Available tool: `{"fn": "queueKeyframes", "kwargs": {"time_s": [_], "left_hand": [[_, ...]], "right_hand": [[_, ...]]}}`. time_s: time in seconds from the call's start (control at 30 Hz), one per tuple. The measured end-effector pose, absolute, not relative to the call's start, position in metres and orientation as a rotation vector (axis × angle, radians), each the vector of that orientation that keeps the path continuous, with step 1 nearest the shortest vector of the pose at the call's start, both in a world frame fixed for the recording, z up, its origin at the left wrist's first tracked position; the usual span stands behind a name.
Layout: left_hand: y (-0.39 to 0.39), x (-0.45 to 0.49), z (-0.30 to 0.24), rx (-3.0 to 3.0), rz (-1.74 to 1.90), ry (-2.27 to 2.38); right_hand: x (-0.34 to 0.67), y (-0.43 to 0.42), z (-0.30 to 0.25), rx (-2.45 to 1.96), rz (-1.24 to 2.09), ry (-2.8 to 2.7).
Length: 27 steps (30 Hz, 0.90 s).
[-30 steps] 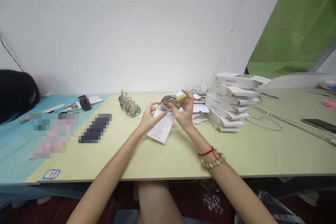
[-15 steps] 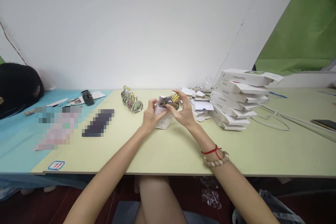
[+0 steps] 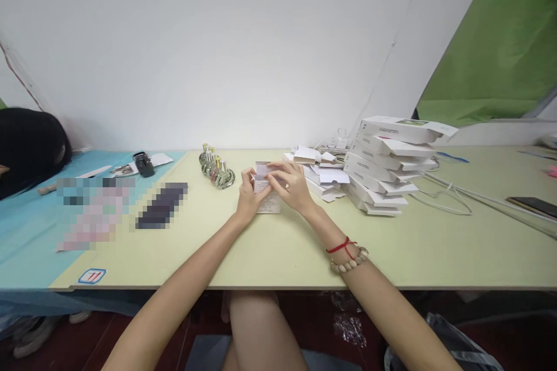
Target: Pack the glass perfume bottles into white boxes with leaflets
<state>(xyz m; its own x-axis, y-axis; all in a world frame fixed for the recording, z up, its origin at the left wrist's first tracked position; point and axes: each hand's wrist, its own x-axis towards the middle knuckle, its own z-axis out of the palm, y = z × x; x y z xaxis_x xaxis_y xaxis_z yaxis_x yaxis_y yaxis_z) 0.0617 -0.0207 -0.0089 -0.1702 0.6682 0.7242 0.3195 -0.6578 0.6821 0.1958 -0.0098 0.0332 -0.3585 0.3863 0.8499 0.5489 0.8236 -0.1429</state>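
Note:
A small white printed box [image 3: 268, 200] stands upright on the pale green table [image 3: 278, 249], its top flaps open. My left hand [image 3: 248, 192] grips the box's left side, fingers curled round it. My right hand [image 3: 292, 185] presses on the top flap from the right, fingers bent over it. The round bottle with the gold cap is out of sight, hidden behind my hands or inside the box. A row of several small glass bottles [image 3: 216, 170] with gold and silver caps stands just left of my hands.
A stack of flat white cartons [image 3: 385, 165] and loose folded inserts [image 3: 319, 171] lie to the right. White cables [image 3: 452, 200] and a dark phone [image 3: 533, 206] sit further right. A blue cloth [image 3: 30, 232] with a black jar [image 3: 143, 163] covers the left.
The flat white carton was folded up into a box. The round gold-capped bottle held in my right hand went down into it and out of sight. Both hands dropped to the table.

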Motion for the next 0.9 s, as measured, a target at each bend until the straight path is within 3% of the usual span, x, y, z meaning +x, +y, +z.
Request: {"fn": "queueKeyframes", "kwargs": {"time_s": [0.23, 0.9], "left_hand": [[-0.021, 0.054, -0.004, 1.994, 1.834, 1.237], [-0.022, 0.052, -0.004, 2.274, 1.636, 1.514]], "right_hand": [[0.205, -0.002, 0.031, -0.731, -0.248, -1.839], [0.205, -0.001, 0.03, -0.673, 0.053, -1.838]]}}
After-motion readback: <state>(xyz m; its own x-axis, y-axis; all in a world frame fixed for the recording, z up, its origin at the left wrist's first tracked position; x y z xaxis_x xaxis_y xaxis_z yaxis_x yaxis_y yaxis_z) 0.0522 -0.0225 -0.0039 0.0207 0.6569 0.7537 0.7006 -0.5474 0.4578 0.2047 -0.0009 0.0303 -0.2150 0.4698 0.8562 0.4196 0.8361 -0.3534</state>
